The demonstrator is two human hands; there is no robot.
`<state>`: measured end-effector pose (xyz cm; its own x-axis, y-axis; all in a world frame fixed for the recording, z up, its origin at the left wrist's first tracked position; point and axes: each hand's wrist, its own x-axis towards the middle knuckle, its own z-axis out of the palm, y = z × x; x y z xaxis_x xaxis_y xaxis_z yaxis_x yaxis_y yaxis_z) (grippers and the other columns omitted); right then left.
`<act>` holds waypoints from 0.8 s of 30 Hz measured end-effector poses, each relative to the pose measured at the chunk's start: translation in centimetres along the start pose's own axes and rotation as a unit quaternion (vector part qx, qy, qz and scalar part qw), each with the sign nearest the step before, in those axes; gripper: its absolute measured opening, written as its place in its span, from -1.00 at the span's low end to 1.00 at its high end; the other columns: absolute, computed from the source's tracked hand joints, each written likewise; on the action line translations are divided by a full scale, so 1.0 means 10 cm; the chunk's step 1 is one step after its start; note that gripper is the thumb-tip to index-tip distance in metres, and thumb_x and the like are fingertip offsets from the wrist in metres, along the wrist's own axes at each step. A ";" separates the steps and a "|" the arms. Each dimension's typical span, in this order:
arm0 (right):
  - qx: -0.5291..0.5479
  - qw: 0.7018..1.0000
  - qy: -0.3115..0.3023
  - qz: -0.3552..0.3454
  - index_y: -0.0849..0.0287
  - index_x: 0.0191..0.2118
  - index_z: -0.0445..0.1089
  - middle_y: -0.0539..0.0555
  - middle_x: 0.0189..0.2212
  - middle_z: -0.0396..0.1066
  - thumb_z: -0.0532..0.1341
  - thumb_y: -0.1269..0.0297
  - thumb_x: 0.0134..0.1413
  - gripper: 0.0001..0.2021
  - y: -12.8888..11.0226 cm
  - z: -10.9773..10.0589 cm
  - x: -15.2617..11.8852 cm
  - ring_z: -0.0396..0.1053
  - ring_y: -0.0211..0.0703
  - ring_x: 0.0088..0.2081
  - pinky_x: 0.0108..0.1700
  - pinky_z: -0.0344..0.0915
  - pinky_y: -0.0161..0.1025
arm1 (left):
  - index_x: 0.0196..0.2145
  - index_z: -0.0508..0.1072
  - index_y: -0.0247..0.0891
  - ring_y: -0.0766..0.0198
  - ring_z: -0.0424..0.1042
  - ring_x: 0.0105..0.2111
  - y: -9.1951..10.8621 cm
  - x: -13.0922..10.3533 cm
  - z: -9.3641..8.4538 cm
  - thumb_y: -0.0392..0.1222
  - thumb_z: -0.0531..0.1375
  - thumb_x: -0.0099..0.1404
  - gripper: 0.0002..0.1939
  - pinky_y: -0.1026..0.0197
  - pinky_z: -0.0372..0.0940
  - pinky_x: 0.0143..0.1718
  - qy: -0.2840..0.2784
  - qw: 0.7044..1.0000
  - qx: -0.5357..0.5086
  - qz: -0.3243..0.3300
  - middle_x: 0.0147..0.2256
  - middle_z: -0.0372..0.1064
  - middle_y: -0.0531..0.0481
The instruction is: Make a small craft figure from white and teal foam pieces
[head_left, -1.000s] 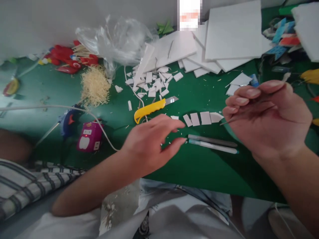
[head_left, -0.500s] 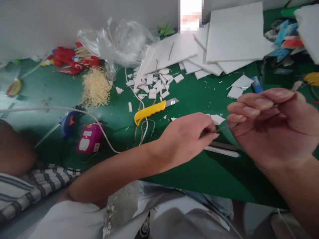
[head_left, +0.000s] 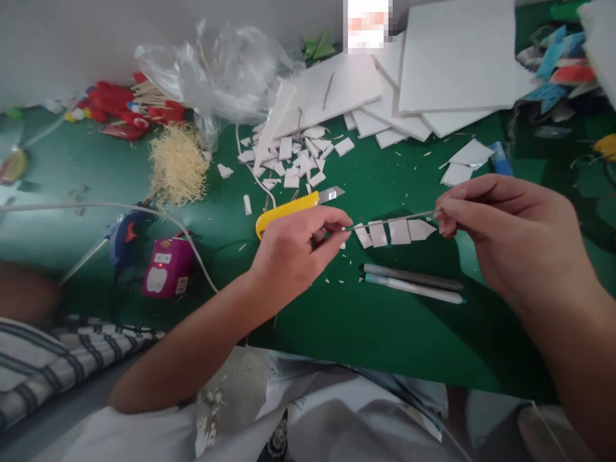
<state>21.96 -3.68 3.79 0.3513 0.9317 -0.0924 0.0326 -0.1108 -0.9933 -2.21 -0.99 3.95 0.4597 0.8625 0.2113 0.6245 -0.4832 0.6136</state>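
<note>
A thin grey-brown wire (head_left: 397, 220) stretches between my hands above the green table. My left hand (head_left: 301, 247) pinches its left end, beside the yellow utility knife (head_left: 289, 210). At the other end, my right hand (head_left: 505, 224) holds the wire between thumb and fingers. Under the wire lies a row of cut white foam pieces (head_left: 399, 231), the rightmost one pointed. Just below them are a grey pen (head_left: 414, 276) and a white pen (head_left: 416, 289), side by side.
White foam boards (head_left: 455, 58) are stacked at the back, with foam scraps (head_left: 301, 160) left of them. Further left are a straw-coloured bundle (head_left: 178, 163), a purple power adapter (head_left: 167, 268), a blue glue gun (head_left: 122, 234) and a cable. Another person's arm (head_left: 29, 289) shows at the left edge.
My left hand has moved left, away from my right hand, and the wire now shows stretched between them. My right hand has turned over. The foam row and both pens are more exposed.
</note>
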 end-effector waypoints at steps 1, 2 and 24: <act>-0.027 1.000 -0.008 0.006 0.10 -0.53 0.52 -0.02 -0.57 0.45 0.43 0.33 -0.25 -0.91 0.01 -0.01 0.01 0.35 -0.27 -0.52 -0.46 0.29 -0.24 | -0.22 0.60 -0.19 0.41 0.44 -0.49 -0.02 -0.01 -0.01 -0.31 0.29 0.36 -0.91 0.35 0.40 -0.38 0.001 1.000 0.012 0.009 -0.38 0.58 0.10; -0.058 0.998 -0.015 0.011 0.09 -0.53 0.52 -0.03 -0.57 0.45 0.42 0.31 -0.26 -0.91 0.01 -0.01 0.02 0.34 -0.27 -0.52 -0.47 0.29 -0.25 | -0.23 0.59 -0.19 0.41 0.44 -0.48 -0.04 -0.01 0.00 -0.31 0.28 0.37 -0.92 0.35 0.39 -0.38 0.002 1.000 0.023 0.021 -0.37 0.58 0.09; -0.289 0.954 -0.073 -0.024 0.02 -0.51 0.49 -0.03 -0.62 0.38 0.39 0.20 -0.02 -0.86 -0.07 -0.11 0.02 0.22 -0.24 -0.59 -0.55 0.10 -0.22 | -0.19 0.55 -0.24 0.33 0.60 -0.26 -0.15 -0.08 0.05 -0.37 0.21 0.41 -0.88 0.32 0.46 -0.18 -0.007 0.988 0.032 0.148 -0.27 0.61 0.01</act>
<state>23.03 -3.78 4.54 0.2039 0.9740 -0.0985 0.5707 -0.2000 -0.7965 -3.20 -1.06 2.46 0.6373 0.6798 0.3629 0.4997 -0.7230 0.4770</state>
